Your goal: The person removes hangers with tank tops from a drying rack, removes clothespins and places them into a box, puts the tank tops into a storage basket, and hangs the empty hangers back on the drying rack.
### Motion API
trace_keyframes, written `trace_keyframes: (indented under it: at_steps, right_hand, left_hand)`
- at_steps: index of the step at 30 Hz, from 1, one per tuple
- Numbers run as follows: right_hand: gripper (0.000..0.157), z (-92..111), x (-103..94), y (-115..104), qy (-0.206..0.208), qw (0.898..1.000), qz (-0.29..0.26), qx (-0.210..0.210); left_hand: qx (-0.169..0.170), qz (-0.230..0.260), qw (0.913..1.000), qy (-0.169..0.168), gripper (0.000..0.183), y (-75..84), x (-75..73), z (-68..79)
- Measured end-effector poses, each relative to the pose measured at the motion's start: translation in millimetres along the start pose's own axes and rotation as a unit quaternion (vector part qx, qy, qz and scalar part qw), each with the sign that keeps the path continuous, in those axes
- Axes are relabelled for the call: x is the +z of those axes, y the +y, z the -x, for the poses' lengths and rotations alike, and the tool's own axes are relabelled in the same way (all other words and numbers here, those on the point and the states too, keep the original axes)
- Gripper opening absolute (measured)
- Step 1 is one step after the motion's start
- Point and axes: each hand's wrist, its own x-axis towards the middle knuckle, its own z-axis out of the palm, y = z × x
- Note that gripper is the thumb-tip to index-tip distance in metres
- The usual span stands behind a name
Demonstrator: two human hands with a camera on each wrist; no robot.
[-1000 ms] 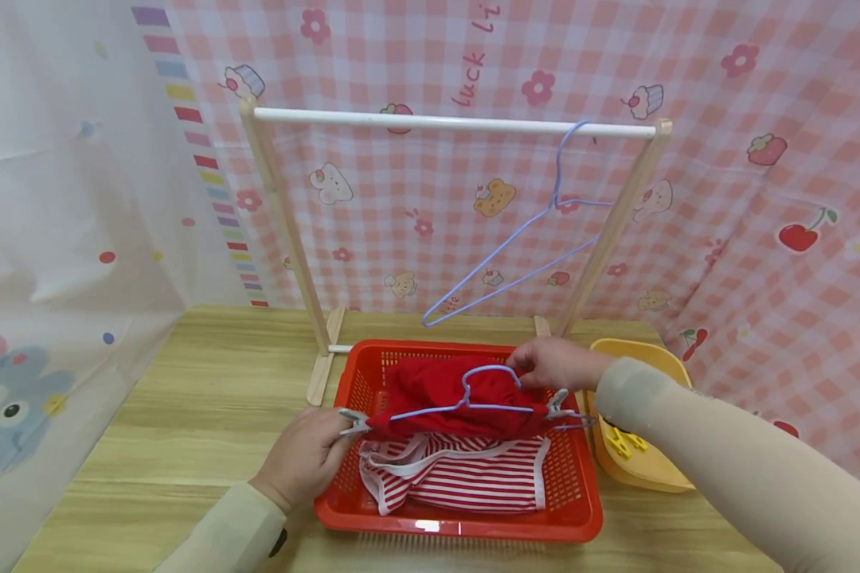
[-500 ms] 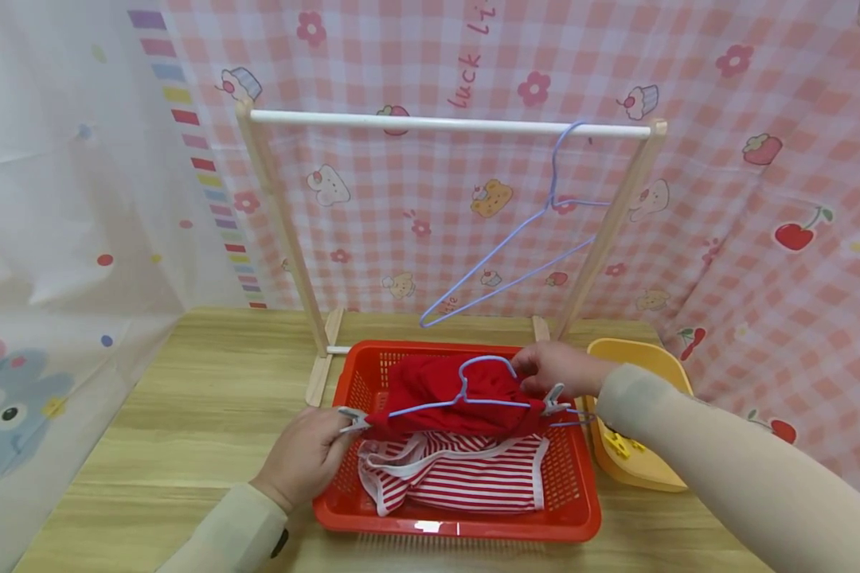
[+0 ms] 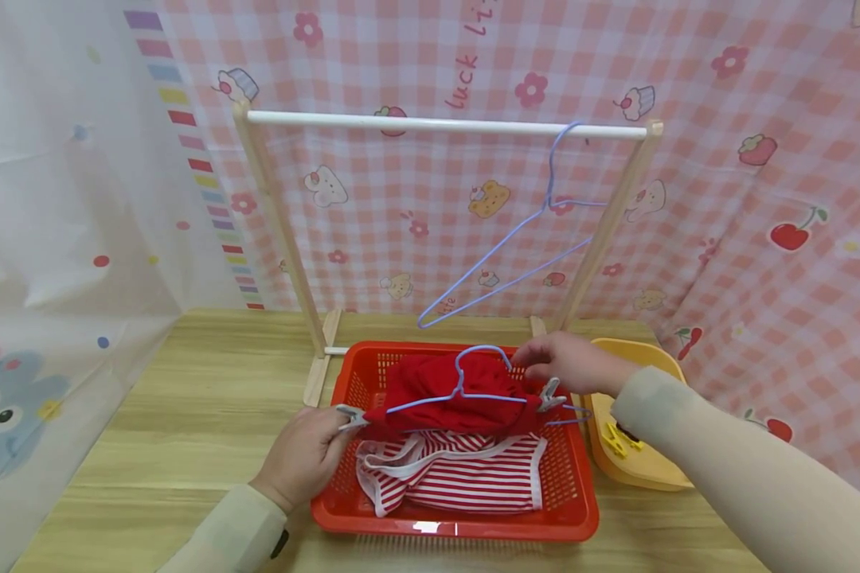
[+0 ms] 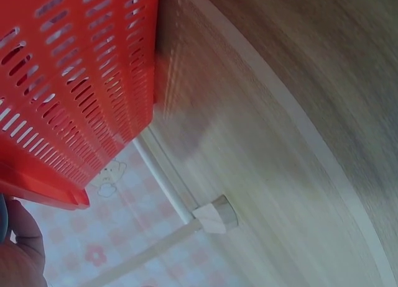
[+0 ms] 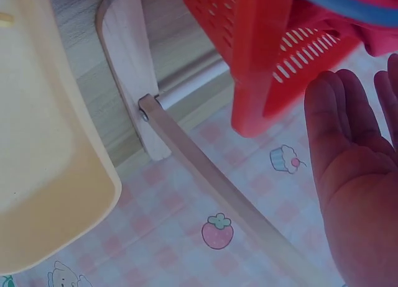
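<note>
The clipped hanger (image 3: 461, 390) at lower centre has risen slightly beside the right hand (image 3: 572, 366), its grip spread, so the left hand (image 3: 311, 454), pinching one end, seemingly carries it.

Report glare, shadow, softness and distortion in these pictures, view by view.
Head: white glare on the front rim of the red plastic basket; left wrist: soft detail, wooden tabletop bowed along its edge, possibly lens distortion; right wrist: right hand dim against paler gingham backdrop.

Chkd cloth (image 3: 430, 171) (cupcake prints (image 3: 237, 83)) behind wood tbl (image 3: 186, 414).
</note>
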Motion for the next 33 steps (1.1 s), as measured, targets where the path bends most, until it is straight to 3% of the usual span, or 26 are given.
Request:
trace_keyframes:
  at_steps: [8,13,20,33]
  right_hand:
    - [0.023,12.5,-4.6,-3.0,0.051,0.999,-0.004,-0.005]
    - [0.027,22.0,-7.2,-6.8,0.061,0.997,-0.038,0.009]
    - [0.038,32.5,-8.0,-8.3,0.054,0.992,-0.111,0.004]
    - [0.04,48.1,-10.5,-13.3,0.035,0.993,-0.114,-0.009]
  left_hand:
    - [0.0,-0.003,1.0,0.004,0.005,-0.9,1.6,-0.7]
    - [-0.003,-0.004,1.0,0.005,0.006,-0.3,2.0,-1.3]
    - [-0.007,-0.005,0.9999,0.013,0.004,1.4,2.0,-1.6]
    - [-0.02,-0.008,0.9997,0.012,0.004,3.7,1.8,-2.2]
